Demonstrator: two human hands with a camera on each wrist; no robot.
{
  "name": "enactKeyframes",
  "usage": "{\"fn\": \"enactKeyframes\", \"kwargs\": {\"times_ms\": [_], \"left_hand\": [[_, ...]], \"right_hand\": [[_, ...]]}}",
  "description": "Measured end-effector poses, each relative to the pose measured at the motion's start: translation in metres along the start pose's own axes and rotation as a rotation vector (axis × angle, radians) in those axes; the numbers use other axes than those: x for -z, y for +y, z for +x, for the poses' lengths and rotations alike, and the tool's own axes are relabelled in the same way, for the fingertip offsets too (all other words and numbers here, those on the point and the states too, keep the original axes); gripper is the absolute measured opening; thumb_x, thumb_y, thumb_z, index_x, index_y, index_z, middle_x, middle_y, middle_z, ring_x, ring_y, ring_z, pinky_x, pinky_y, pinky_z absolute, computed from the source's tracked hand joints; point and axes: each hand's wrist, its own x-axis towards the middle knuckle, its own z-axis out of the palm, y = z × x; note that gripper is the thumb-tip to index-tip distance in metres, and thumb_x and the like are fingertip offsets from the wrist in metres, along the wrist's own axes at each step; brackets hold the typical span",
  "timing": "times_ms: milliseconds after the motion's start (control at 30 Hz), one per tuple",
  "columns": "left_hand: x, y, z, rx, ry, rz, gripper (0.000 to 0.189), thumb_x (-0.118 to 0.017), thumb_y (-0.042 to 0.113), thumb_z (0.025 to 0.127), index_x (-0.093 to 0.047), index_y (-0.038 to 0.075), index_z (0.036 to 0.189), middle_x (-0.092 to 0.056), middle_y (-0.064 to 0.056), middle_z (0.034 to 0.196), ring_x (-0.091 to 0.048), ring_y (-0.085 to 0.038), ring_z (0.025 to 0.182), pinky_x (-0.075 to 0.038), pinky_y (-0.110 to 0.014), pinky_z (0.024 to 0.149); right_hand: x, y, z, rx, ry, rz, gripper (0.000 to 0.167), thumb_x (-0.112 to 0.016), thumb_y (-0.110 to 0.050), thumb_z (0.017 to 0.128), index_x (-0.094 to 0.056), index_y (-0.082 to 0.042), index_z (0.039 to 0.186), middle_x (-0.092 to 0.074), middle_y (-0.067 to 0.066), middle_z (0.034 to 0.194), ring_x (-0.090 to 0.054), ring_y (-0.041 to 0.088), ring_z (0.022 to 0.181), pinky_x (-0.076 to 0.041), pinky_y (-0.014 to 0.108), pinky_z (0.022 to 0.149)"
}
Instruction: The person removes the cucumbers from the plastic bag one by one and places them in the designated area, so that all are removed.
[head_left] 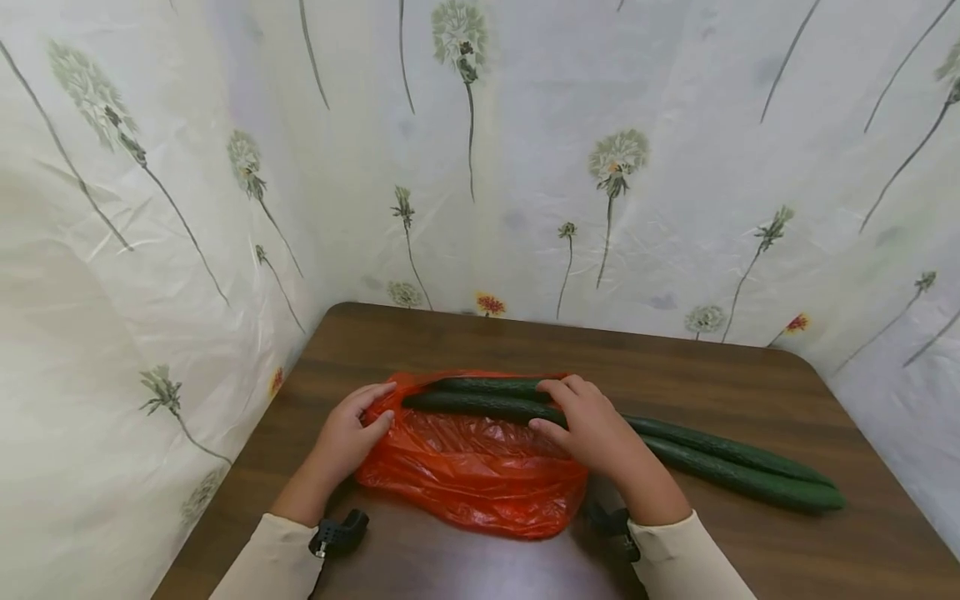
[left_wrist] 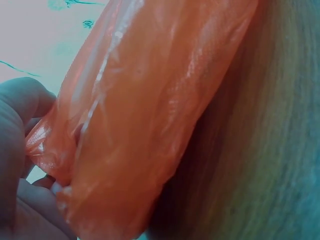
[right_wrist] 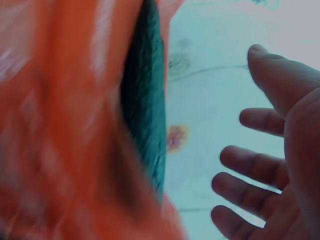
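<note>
A thin red plastic bag [head_left: 487, 475] lies on the table, its mouth spread along the far side. Dark green cucumbers [head_left: 480, 406] lie side by side in the mouth, pointing left. My left hand [head_left: 348, 437] pinches the bag's left end; in the left wrist view a fold of the bag sits between its thumb and fingers. Over the right end of the bag is my right hand [head_left: 592, 425], its fingers spread and loosely bent, with nothing held. In the right wrist view this hand [right_wrist: 280, 150] stands apart from the bag and a ridged cucumber [right_wrist: 150, 100].
To the right of the bag, two long cucumbers [head_left: 742, 471] lie close together on the brown wooden table [head_left: 480, 342], slanting toward the near right. A flower-patterned sheet [head_left: 525, 167] hangs behind and to the left of the table.
</note>
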Motion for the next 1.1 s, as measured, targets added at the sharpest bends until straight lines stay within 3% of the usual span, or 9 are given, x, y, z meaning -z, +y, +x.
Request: {"fn": "enactKeyframes", "kwargs": {"times_ms": [200,667,900,1100], "left_hand": [[0.001,-0.001,-0.003,-0.008,0.004,0.013,0.045,-0.073,0.014,0.099,-0.066,0.016,0.143,-0.06,-0.01,0.148,-0.055,-0.035,0.139,-0.044,-0.058,0.114],[-0.003,0.004,-0.003,-0.007,0.015,0.025,0.045,-0.073,0.014,0.099,-0.066,0.015,0.143,-0.06,-0.011,0.147,-0.054,-0.035,0.139,-0.044,-0.058,0.115],[-0.002,0.004,-0.004,0.001,-0.003,0.024,0.045,-0.073,0.015,0.099,-0.066,0.015,0.143,-0.06,-0.011,0.148,-0.054,-0.035,0.139,-0.043,-0.058,0.115],[-0.002,0.003,-0.004,-0.002,-0.006,0.028,0.045,-0.073,0.014,0.099,-0.066,0.016,0.143,-0.06,-0.011,0.148,-0.054,-0.035,0.139,-0.042,-0.059,0.116]], "right_hand": [[-0.004,-0.021,0.014,0.01,-0.072,0.033,0.063,-0.072,-0.047,0.098,-0.055,-0.016,0.151,-0.056,0.011,0.141,-0.055,0.034,0.13,-0.051,0.056,0.106],[-0.025,-0.043,0.04,-0.034,-0.085,0.024,0.069,-0.07,-0.053,0.097,-0.051,-0.022,0.155,-0.053,0.009,0.146,-0.052,0.033,0.134,-0.052,0.054,0.107],[-0.041,-0.043,0.052,-0.024,-0.11,-0.061,0.071,-0.071,-0.055,0.095,-0.05,-0.024,0.155,-0.054,0.011,0.144,-0.052,0.034,0.128,-0.051,0.056,0.105],[-0.05,-0.045,0.059,-0.031,-0.081,-0.116,0.072,-0.072,-0.058,0.094,-0.05,-0.026,0.155,-0.055,0.01,0.14,-0.052,0.033,0.125,-0.049,0.058,0.104]]}}
